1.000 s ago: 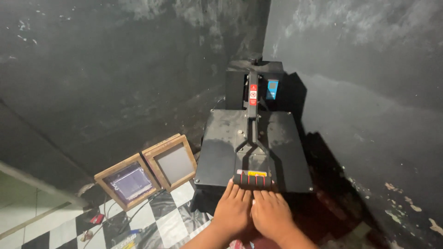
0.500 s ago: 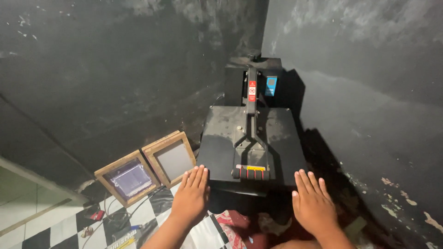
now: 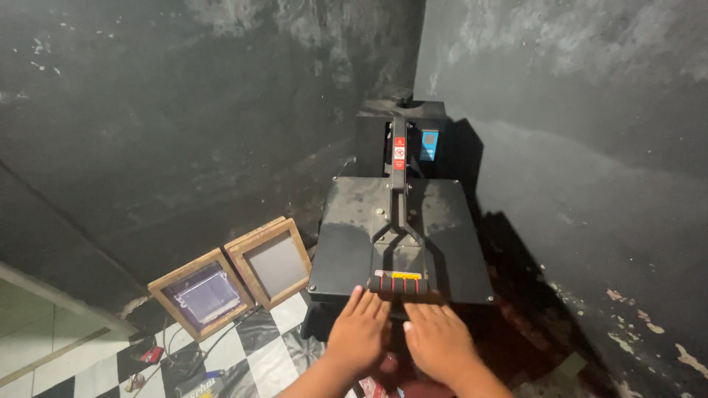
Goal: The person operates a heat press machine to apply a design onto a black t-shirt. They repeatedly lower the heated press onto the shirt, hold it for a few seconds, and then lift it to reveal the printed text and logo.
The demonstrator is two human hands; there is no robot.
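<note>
One heat press (image 3: 402, 239) stands in the far corner of two dark, stained walls: a square, flat, matte black metal slab, dusty on top, with a single lever arm running up its middle to a boxy control unit (image 3: 424, 136) at the far end. At the near edge of the slab sits one handle bar (image 3: 399, 284), a short cylinder with ribbed red grips. Two bare hands reach in from below. The left hand (image 3: 359, 332) lies flat with fingers spread, its tips touching the bar; the right hand (image 3: 436, 340) is flat too, fingers together, just near of the bar. Neither grip closes on anything. To the left, two wooden frames (image 3: 236, 274) with mesh panels lean against the wall above a black-and-white checkered floor (image 3: 254, 354).
</note>
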